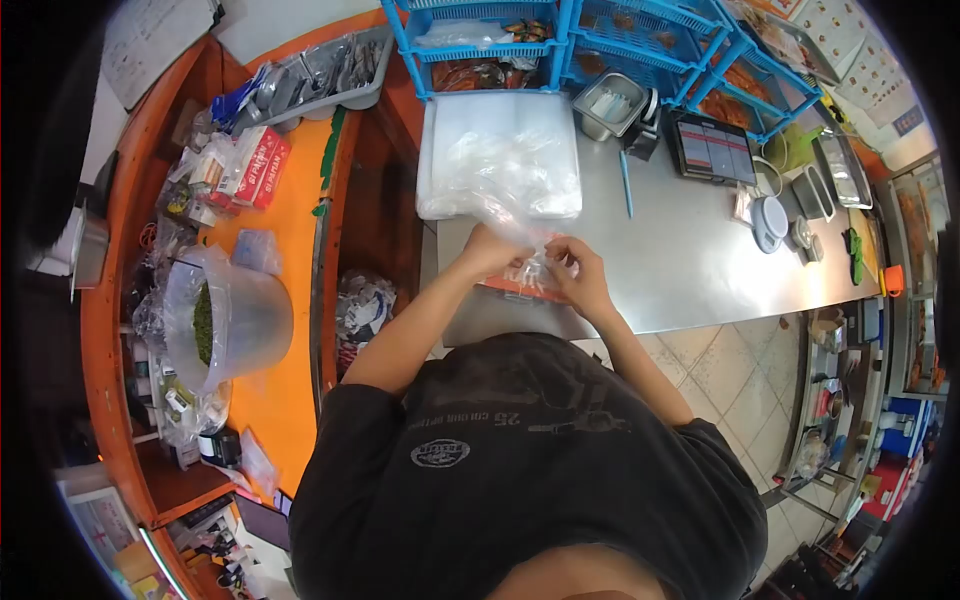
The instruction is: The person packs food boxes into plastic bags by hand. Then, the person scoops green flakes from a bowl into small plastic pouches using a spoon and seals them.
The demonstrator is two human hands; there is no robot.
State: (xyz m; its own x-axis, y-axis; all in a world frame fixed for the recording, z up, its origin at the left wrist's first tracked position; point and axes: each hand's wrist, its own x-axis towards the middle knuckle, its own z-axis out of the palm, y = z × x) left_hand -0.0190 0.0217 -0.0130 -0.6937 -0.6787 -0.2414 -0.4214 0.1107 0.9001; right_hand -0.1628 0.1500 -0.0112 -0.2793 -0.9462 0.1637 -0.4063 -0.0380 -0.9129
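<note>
Left hand [487, 251] and right hand [584, 277], fingers pinched narrow, hold crumpled clear film [507, 217] between them over the near edge of the steel counter [680, 270], just before the plastic stack [498, 130]; handling seems under way, the film not yet released

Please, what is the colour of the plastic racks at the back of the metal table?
The racks are blue; the head view shows it best.

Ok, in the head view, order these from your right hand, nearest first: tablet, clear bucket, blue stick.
From the right hand:
1. Blue stick, ahead, slightly right.
2. Tablet, farther right.
3. Clear bucket, far left.
</note>
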